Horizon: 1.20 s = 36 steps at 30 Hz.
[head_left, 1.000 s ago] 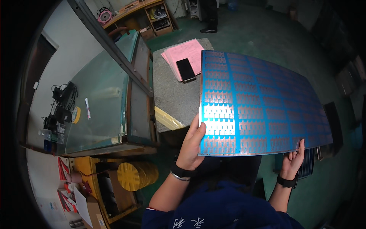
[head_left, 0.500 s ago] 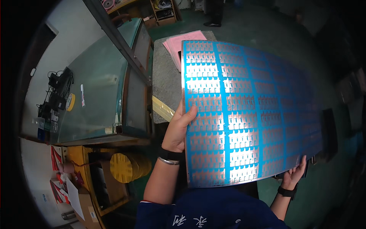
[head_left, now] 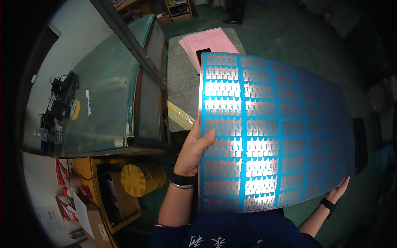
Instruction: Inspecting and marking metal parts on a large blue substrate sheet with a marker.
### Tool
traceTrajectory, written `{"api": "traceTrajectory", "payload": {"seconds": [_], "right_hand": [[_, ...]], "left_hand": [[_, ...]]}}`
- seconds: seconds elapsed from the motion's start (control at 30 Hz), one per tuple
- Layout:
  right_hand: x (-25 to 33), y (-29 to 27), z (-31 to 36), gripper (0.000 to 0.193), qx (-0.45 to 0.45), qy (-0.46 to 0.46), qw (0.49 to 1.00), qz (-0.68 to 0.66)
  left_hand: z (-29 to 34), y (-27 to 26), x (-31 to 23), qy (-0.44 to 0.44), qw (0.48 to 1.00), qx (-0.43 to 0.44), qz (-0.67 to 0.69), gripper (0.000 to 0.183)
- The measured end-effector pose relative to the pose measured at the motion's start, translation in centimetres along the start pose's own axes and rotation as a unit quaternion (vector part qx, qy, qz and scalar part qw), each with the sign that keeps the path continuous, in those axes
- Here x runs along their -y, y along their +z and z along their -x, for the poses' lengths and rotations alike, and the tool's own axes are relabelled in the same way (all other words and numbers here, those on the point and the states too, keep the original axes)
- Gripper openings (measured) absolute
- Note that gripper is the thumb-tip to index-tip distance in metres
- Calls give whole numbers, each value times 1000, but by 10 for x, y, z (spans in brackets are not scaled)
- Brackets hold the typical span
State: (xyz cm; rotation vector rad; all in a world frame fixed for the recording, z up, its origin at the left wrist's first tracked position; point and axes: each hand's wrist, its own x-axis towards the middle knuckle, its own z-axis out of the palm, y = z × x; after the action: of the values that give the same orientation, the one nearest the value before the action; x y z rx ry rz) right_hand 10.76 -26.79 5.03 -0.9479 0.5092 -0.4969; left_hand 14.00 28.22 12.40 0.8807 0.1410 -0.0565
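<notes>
The panel, blue with rows of copper-coloured patterns, is held up in the air between both hands, in front of the dark blue shirt; its patterned face is turned up toward the wearer, and its left edge stands almost upright in view; the upper and lower edges draw together toward the right, where the panel recedes; its long axis seems to run left to right, though the slant and the lens bend make that uncertain.

The left hand grips the left edge below its middle, thumb flat on the face, the other fingers hidden behind; the right hand grips the lower right corner, its fingers partly hidden by the panel, so how tightly cannot be told.

Beyond the panel's upper left corner is a grey table; pink papers lie at its far edge, a black phone on them, partly covered by the panel in view; a yellow strip crosses its near left corner; farther left, a glass-topped desk carries a marker, a yellow tape roll and, along its left edge, black adapters.
</notes>
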Motion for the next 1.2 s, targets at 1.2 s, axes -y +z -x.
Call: {"api": "traceTrajectory", "payload": {"seconds": [1.2], "right_hand": [[-112,7,-35,46,-4,114,990,-80]], "left_hand": [[22,27,-47,85,969,19,-233,61]]}}
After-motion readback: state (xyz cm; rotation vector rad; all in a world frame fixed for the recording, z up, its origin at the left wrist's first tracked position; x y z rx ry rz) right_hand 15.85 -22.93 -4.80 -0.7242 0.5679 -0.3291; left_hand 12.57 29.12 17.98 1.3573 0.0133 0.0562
